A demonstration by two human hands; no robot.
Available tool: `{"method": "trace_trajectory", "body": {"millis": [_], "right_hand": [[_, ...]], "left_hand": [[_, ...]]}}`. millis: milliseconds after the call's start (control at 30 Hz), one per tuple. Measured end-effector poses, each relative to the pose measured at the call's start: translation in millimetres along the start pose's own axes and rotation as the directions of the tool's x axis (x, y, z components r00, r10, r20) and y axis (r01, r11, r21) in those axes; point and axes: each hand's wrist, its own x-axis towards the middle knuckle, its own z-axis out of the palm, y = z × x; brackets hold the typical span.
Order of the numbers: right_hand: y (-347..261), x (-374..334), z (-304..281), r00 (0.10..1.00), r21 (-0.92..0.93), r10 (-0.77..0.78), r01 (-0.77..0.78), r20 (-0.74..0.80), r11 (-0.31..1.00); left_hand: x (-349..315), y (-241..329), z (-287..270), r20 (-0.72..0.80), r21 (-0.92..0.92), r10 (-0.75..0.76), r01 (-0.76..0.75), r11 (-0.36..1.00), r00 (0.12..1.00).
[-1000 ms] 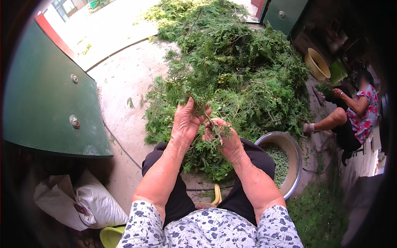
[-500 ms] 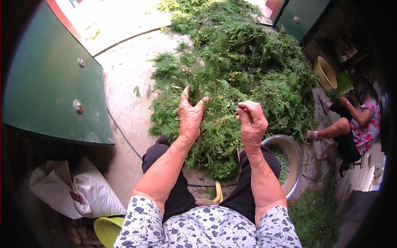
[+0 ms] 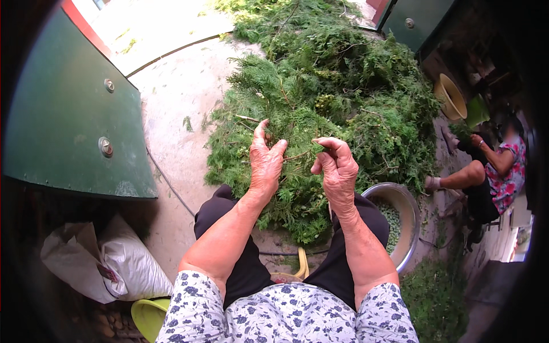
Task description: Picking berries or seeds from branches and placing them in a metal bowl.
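My left hand (image 3: 265,166) is closed round a leafy evergreen branch (image 3: 286,103), which fans out above the fingers. A thin stem shows beside the thumb. Close by on the right, my right hand (image 3: 340,174) has curled fingers at a small green tip of the branch, index finger reaching over it; whatever lies within the fingers is hidden. Beyond both hands spreads a big heap of cut evergreen branches (image 3: 366,86) with small pale green cones. By my right knee, a metal basin (image 3: 410,228) holds many small green cones (image 3: 392,226).
White sacks (image 3: 134,260) and a yellow-green basin (image 3: 150,317) stand at the lower left. A green metal door (image 3: 68,114) is on the left. At the right, another person (image 3: 503,166) sits holding greenery near a tan basin (image 3: 450,97). A dark hose (image 3: 171,186) crosses the floor.
My right hand has moved left and slightly down, closer to my left hand, its fingertips now at the branch. The held branch has shifted, and its leafy top stands higher.
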Motion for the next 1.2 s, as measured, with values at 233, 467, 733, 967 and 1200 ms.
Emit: {"method": "trace_trajectory", "body": {"millis": [233,467,733,967,1200], "right_hand": [[8,7,-12,0.973,0.243,0.227,-0.228,0.033,0.943],[4,9,-15,0.900,0.394,0.433,-0.379,-0.053,0.837],[4,5,-35,0.924,0.352,0.377,-0.332,-0.067,0.875],[-15,-3,-110,0.878,0.260,0.238,-0.137,-0.415,0.956],[29,-115,-226,0.740,-0.487,0.148,-0.566,-0.657,0.665]], "left_hand": [[5,5,-6,0.063,-0.114,-0.257,0.263,0.958,0.964],[-1,6,5,0.145,-0.162,-0.204,0.227,0.960,0.968],[-8,16,8,0.165,-0.171,-0.174,0.202,0.964,0.971],[1,11,1,0.067,-0.175,-0.136,0.146,0.974,0.988],[-2,16,0,0.091,-0.168,-0.099,0.113,0.979,0.991]]}}
